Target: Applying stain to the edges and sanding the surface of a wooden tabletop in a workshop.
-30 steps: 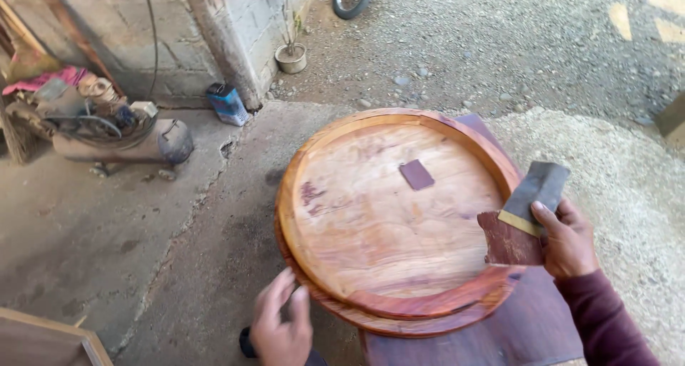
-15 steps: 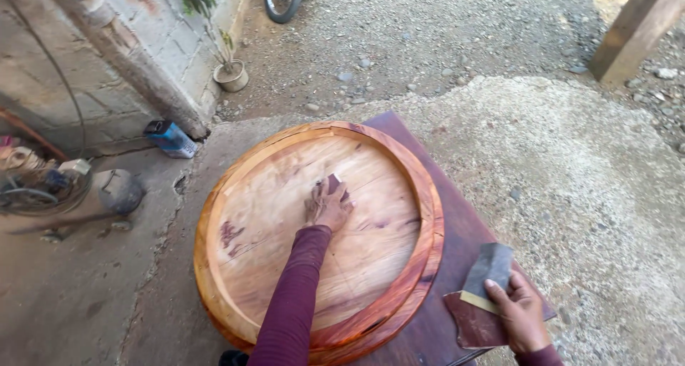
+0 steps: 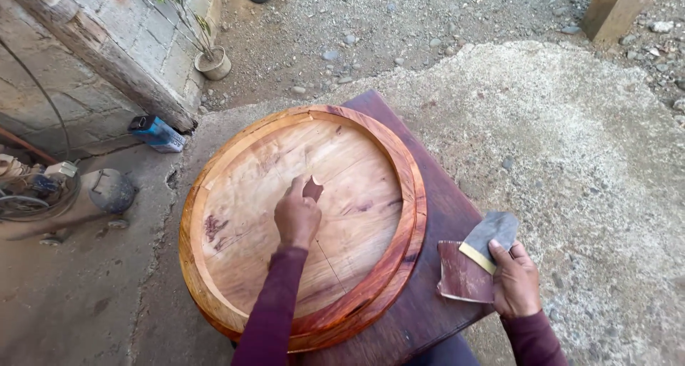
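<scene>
Head view, left hand: my left hand (image 3: 297, 220) is out over the middle of the round wooden tray (image 3: 303, 223), fingers curled down onto a small reddish-brown sandpaper scrap (image 3: 312, 188) and pressing it flat to the tray floor.
Head view, right hand: my right hand (image 3: 515, 284) rests at the table's near right corner, closed on a folded sanding sheet (image 3: 477, 255) — grey on top, dark red underneath, with a pale strip between.
Head view, tray: it sits on a dark wooden table (image 3: 442, 216), its raised rim redder than the pale floor; it overhangs the table on the left side.
Head view, wood surface: a thin line runs across the floor below my left hand, and a dark red blotch (image 3: 212, 227) lies near the left wall.
Head view, surroundings: gravel and rough concrete all round; a plant pot (image 3: 212, 62) by the block wall, a blue container (image 3: 158, 133) at the wall's foot, a grey machine (image 3: 107, 192) at far left.
Doing it well: I judge the scrap needs even pressure from flat fingertips — no digging with one finger — and strokes that follow the grain.
Watch for: the overhang; leaning hard near the left rim could tip the tray, so I would keep my weight central.
</scene>
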